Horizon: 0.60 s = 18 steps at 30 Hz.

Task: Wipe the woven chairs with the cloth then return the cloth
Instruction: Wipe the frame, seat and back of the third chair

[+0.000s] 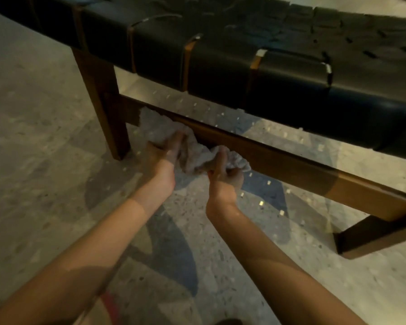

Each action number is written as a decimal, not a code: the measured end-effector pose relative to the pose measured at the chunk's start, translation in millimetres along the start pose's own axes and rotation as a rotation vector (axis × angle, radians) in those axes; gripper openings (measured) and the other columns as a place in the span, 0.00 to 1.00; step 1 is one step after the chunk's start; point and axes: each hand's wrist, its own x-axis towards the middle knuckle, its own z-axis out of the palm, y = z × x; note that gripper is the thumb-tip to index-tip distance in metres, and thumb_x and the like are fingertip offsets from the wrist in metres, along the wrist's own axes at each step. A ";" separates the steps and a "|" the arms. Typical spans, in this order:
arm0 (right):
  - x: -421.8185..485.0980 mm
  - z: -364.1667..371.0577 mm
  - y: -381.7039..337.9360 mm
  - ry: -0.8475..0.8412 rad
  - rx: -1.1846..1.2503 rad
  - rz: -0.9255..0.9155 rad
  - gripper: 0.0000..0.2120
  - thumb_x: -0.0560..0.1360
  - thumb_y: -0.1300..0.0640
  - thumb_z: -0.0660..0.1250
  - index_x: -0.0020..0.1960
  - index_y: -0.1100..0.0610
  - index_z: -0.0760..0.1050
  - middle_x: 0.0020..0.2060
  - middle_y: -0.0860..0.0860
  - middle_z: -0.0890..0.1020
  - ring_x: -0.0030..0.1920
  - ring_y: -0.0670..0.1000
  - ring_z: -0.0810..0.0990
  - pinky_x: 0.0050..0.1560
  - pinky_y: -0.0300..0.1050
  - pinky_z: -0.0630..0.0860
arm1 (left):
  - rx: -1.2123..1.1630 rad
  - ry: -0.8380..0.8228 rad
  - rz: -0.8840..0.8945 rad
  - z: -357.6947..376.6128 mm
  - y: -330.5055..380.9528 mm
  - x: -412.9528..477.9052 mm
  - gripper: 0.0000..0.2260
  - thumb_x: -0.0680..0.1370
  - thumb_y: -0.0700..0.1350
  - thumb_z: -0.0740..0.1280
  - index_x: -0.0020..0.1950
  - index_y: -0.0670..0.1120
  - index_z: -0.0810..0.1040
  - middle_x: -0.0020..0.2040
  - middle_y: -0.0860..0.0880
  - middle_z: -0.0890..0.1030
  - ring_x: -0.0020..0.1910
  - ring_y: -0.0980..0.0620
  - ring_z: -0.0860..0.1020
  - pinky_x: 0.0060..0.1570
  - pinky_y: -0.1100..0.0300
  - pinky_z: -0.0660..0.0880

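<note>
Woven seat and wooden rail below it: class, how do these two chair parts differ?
The woven seat is black, broad interlaced straps; the wooden rail is brown, narrow and solid. The cloth, held by both hands, lies against the rail, not the seat. Both belong to one chair.

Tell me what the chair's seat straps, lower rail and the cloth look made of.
Seat straps: black, smooth, faintly glossy, likely leather or a leather-look material. Lower rail: brown wood with a satin sheen. Cloth: pale, crumpled, soft fabric, gripped by both hands.
</note>
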 end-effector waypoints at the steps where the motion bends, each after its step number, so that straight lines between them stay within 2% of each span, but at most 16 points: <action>1: 2.8 -13.0 -1.0 0.028 -0.012 -0.036 0.05 0.77 0.53 0.67 0.43 0.50 0.73 0.42 0.49 0.81 0.48 0.51 0.82 0.55 0.52 0.78 | 0.052 -0.039 -0.002 7.1 -7.0 -10.3 0.41 0.59 0.60 0.78 0.68 0.45 0.70 0.63 0.46 0.77 0.59 0.49 0.77 0.61 0.49 0.74; 4: 12.1 -57.2 -8.5 0.117 -0.098 -0.117 0.11 0.76 0.52 0.68 0.37 0.56 0.74 0.36 0.54 0.81 0.41 0.51 0.81 0.43 0.49 0.77 | 0.170 -0.131 0.093 32.1 -31.2 -41.2 0.30 0.70 0.49 0.75 0.68 0.42 0.70 0.63 0.45 0.77 0.60 0.50 0.77 0.63 0.52 0.72; 7: 15.9 -103.5 -22.4 0.171 -0.070 -0.096 0.15 0.76 0.50 0.68 0.40 0.61 0.71 0.33 0.61 0.75 0.37 0.50 0.76 0.41 0.49 0.74 | 0.150 -0.234 0.054 60.5 -55.6 -69.7 0.24 0.75 0.38 0.69 0.70 0.38 0.67 0.67 0.43 0.73 0.64 0.49 0.73 0.62 0.59 0.72; 8: 16.6 -119.8 -27.2 0.194 -0.081 -0.107 0.15 0.76 0.50 0.68 0.39 0.61 0.70 0.31 0.62 0.74 0.35 0.48 0.74 0.39 0.49 0.74 | 0.196 -0.290 0.007 69.3 -61.3 -81.5 0.24 0.77 0.38 0.67 0.71 0.38 0.65 0.69 0.43 0.71 0.65 0.49 0.72 0.62 0.60 0.72; 9: 16.3 -134.7 -33.4 0.213 -0.090 -0.126 0.16 0.76 0.51 0.68 0.38 0.60 0.70 0.29 0.60 0.73 0.32 0.47 0.74 0.37 0.47 0.74 | 0.259 -0.312 -0.018 76.7 -65.7 -93.4 0.25 0.77 0.43 0.68 0.72 0.38 0.65 0.70 0.43 0.70 0.67 0.48 0.70 0.64 0.58 0.70; 11: 15.3 -164.6 -44.5 0.226 -0.107 -0.167 0.15 0.77 0.51 0.67 0.40 0.63 0.74 0.30 0.56 0.78 0.32 0.47 0.79 0.36 0.47 0.77 | 0.275 -0.328 0.024 90.8 -76.9 -114.5 0.39 0.67 0.58 0.75 0.72 0.43 0.66 0.70 0.46 0.70 0.68 0.49 0.70 0.68 0.51 0.67; 12: 14.1 -179.1 -49.8 0.235 -0.124 -0.184 0.14 0.77 0.50 0.66 0.41 0.62 0.75 0.31 0.53 0.81 0.34 0.47 0.81 0.38 0.46 0.78 | 0.246 -0.341 -0.001 96.0 -81.8 -125.2 0.42 0.64 0.61 0.76 0.72 0.46 0.66 0.70 0.48 0.71 0.68 0.50 0.70 0.69 0.51 0.66; 13: 11.5 -194.5 -54.8 0.244 -0.149 -0.194 0.14 0.78 0.50 0.66 0.43 0.61 0.76 0.33 0.50 0.83 0.37 0.47 0.82 0.41 0.45 0.79 | 0.273 -0.365 -0.041 99.7 -82.6 -138.4 0.39 0.66 0.58 0.76 0.72 0.47 0.66 0.69 0.50 0.72 0.67 0.51 0.70 0.69 0.51 0.66; 15: 3.1 -225.5 -62.2 0.245 -0.195 -0.226 0.11 0.79 0.52 0.64 0.48 0.60 0.78 0.40 0.52 0.84 0.42 0.51 0.83 0.44 0.48 0.81 | 0.421 -0.457 -0.087 100.0 -86.8 -155.9 0.27 0.72 0.51 0.73 0.68 0.47 0.71 0.63 0.51 0.76 0.62 0.52 0.74 0.66 0.54 0.69; 18: -13.5 -267.4 -70.4 0.307 -0.265 -0.303 0.08 0.79 0.52 0.64 0.47 0.56 0.78 0.43 0.59 0.82 0.43 0.55 0.81 0.46 0.57 0.79 | 0.649 -0.803 -0.123 97.3 -80.9 -170.6 0.18 0.72 0.51 0.73 0.59 0.47 0.77 0.52 0.54 0.82 0.54 0.55 0.79 0.59 0.58 0.73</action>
